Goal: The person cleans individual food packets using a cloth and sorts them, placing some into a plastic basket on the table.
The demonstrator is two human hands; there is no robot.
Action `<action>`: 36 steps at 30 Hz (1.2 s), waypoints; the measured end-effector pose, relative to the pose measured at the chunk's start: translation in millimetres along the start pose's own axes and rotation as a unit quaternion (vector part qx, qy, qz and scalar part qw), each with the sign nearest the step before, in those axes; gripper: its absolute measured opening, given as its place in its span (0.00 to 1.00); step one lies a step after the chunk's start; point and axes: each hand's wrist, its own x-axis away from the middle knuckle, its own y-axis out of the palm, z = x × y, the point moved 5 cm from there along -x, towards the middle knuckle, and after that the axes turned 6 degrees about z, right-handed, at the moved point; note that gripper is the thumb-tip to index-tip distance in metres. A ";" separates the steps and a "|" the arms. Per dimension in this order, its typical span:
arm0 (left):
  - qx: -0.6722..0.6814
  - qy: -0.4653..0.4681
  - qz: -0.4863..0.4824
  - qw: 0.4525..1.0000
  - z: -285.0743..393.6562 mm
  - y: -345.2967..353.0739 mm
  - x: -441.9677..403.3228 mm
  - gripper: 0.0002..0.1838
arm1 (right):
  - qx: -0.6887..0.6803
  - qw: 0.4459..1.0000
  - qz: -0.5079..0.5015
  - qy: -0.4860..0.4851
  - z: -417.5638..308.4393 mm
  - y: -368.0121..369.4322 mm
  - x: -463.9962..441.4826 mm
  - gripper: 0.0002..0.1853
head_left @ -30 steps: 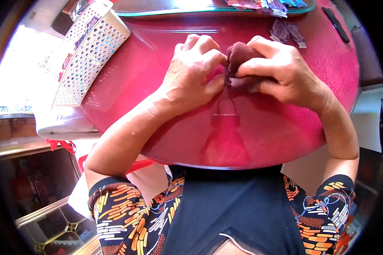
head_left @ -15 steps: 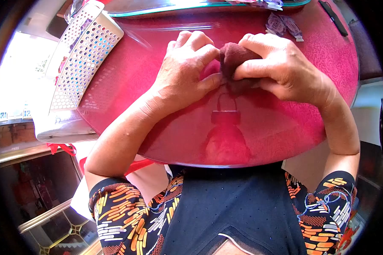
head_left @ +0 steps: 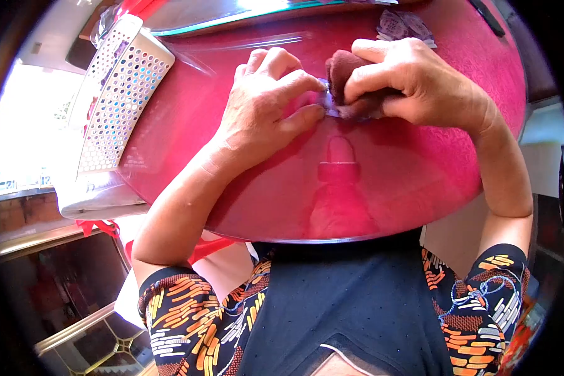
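Observation:
A brown cloth is bunched in my right hand, its fingers closed round it just above the red tabletop. Beneath the cloth's left edge a small, shiny, clear plastic packet shows, mostly covered by the cloth. My left hand holds the packet's left edge with thumb and index fingertips, the other fingers curled. What lies under the cloth is hidden.
The round red table has a glossy cover. At its left stands a white perforated basket. Purple-and-white printed packets lie at the back, near a glass-edged tray. A dark long object rests at the far right.
The clear packet's edge now shows between my hands. My right hand and the cloth have shifted slightly up and right; the whole view has also shifted a little.

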 end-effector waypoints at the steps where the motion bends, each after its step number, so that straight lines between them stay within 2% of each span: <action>1: 0.000 -0.001 -0.001 1.000 0.3 0.2 -1.1 0.19 | -0.001 1.000 -0.025 0.013 0.9 -5.7 2.5 0.13; 5: -0.010 -0.005 -0.007 1.000 2.5 -0.1 -1.4 0.19 | 0.031 0.995 -0.081 0.056 10.1 -20.8 10.6 0.12; 8: -0.013 -0.001 -0.007 1.000 3.4 -0.5 -0.6 0.19 | 0.119 0.993 0.015 0.008 2.8 -21.8 2.4 0.11; 10: -0.014 -0.007 -0.007 1.000 1.2 0.8 0.3 0.18 | -0.009 0.998 0.040 -0.039 -4.2 -8.2 -2.1 0.09; 12: -0.012 -0.010 -0.007 1.000 -0.1 1.6 -0.9 0.18 | 0.037 0.999 0.013 -0.027 -8.9 4.7 1.0 0.10; 16: -0.014 -0.005 -0.016 1.000 5.0 0.6 -2.5 0.19 | 0.037 0.999 -0.020 0.032 0.7 -15.0 8.4 0.07; 18: -0.020 -0.001 -0.018 1.000 5.5 -0.1 -1.6 0.19 | 0.073 0.990 -0.068 0.099 9.8 -27.0 14.1 0.06; 20: -0.018 0.002 -0.013 1.000 5.3 0.9 -0.1 0.20 | 0.051 0.990 -0.070 0.111 14.6 -33.6 18.5 0.07; 23: 0.001 0.019 0.024 1.000 6.6 -0.2 0.7 0.21 | 0.011 0.993 -0.044 0.107 8.7 -35.1 6.3 0.12; 26: 0.003 0.082 0.016 0.997 25.1 -1.5 -5.0 0.21 | -0.034 0.998 -0.004 0.049 14.4 -12.4 4.2 0.13; 27: 0.006 0.093 0.008 0.996 29.5 2.2 -3.1 0.20 | -0.053 0.998 -0.028 0.027 13.5 -10.2 2.5 0.16; 30: 0.016 0.115 0.006 0.993 29.5 8.0 -0.2 0.18 | -0.061 0.997 -0.031 0.042 4.8 -5.6 4.4 0.17; 33: 0.001 0.097 -0.036 0.995 33.5 7.7 -1.5 0.18 | -0.010 0.998 -0.028 0.061 6.9 -5.5 4.3 0.15; 36: 0.005 0.104 -0.029 0.994 33.6 9.5 -0.8 0.18 | 0.074 0.991 -0.023 0.107 15.2 -13.7 5.0 0.13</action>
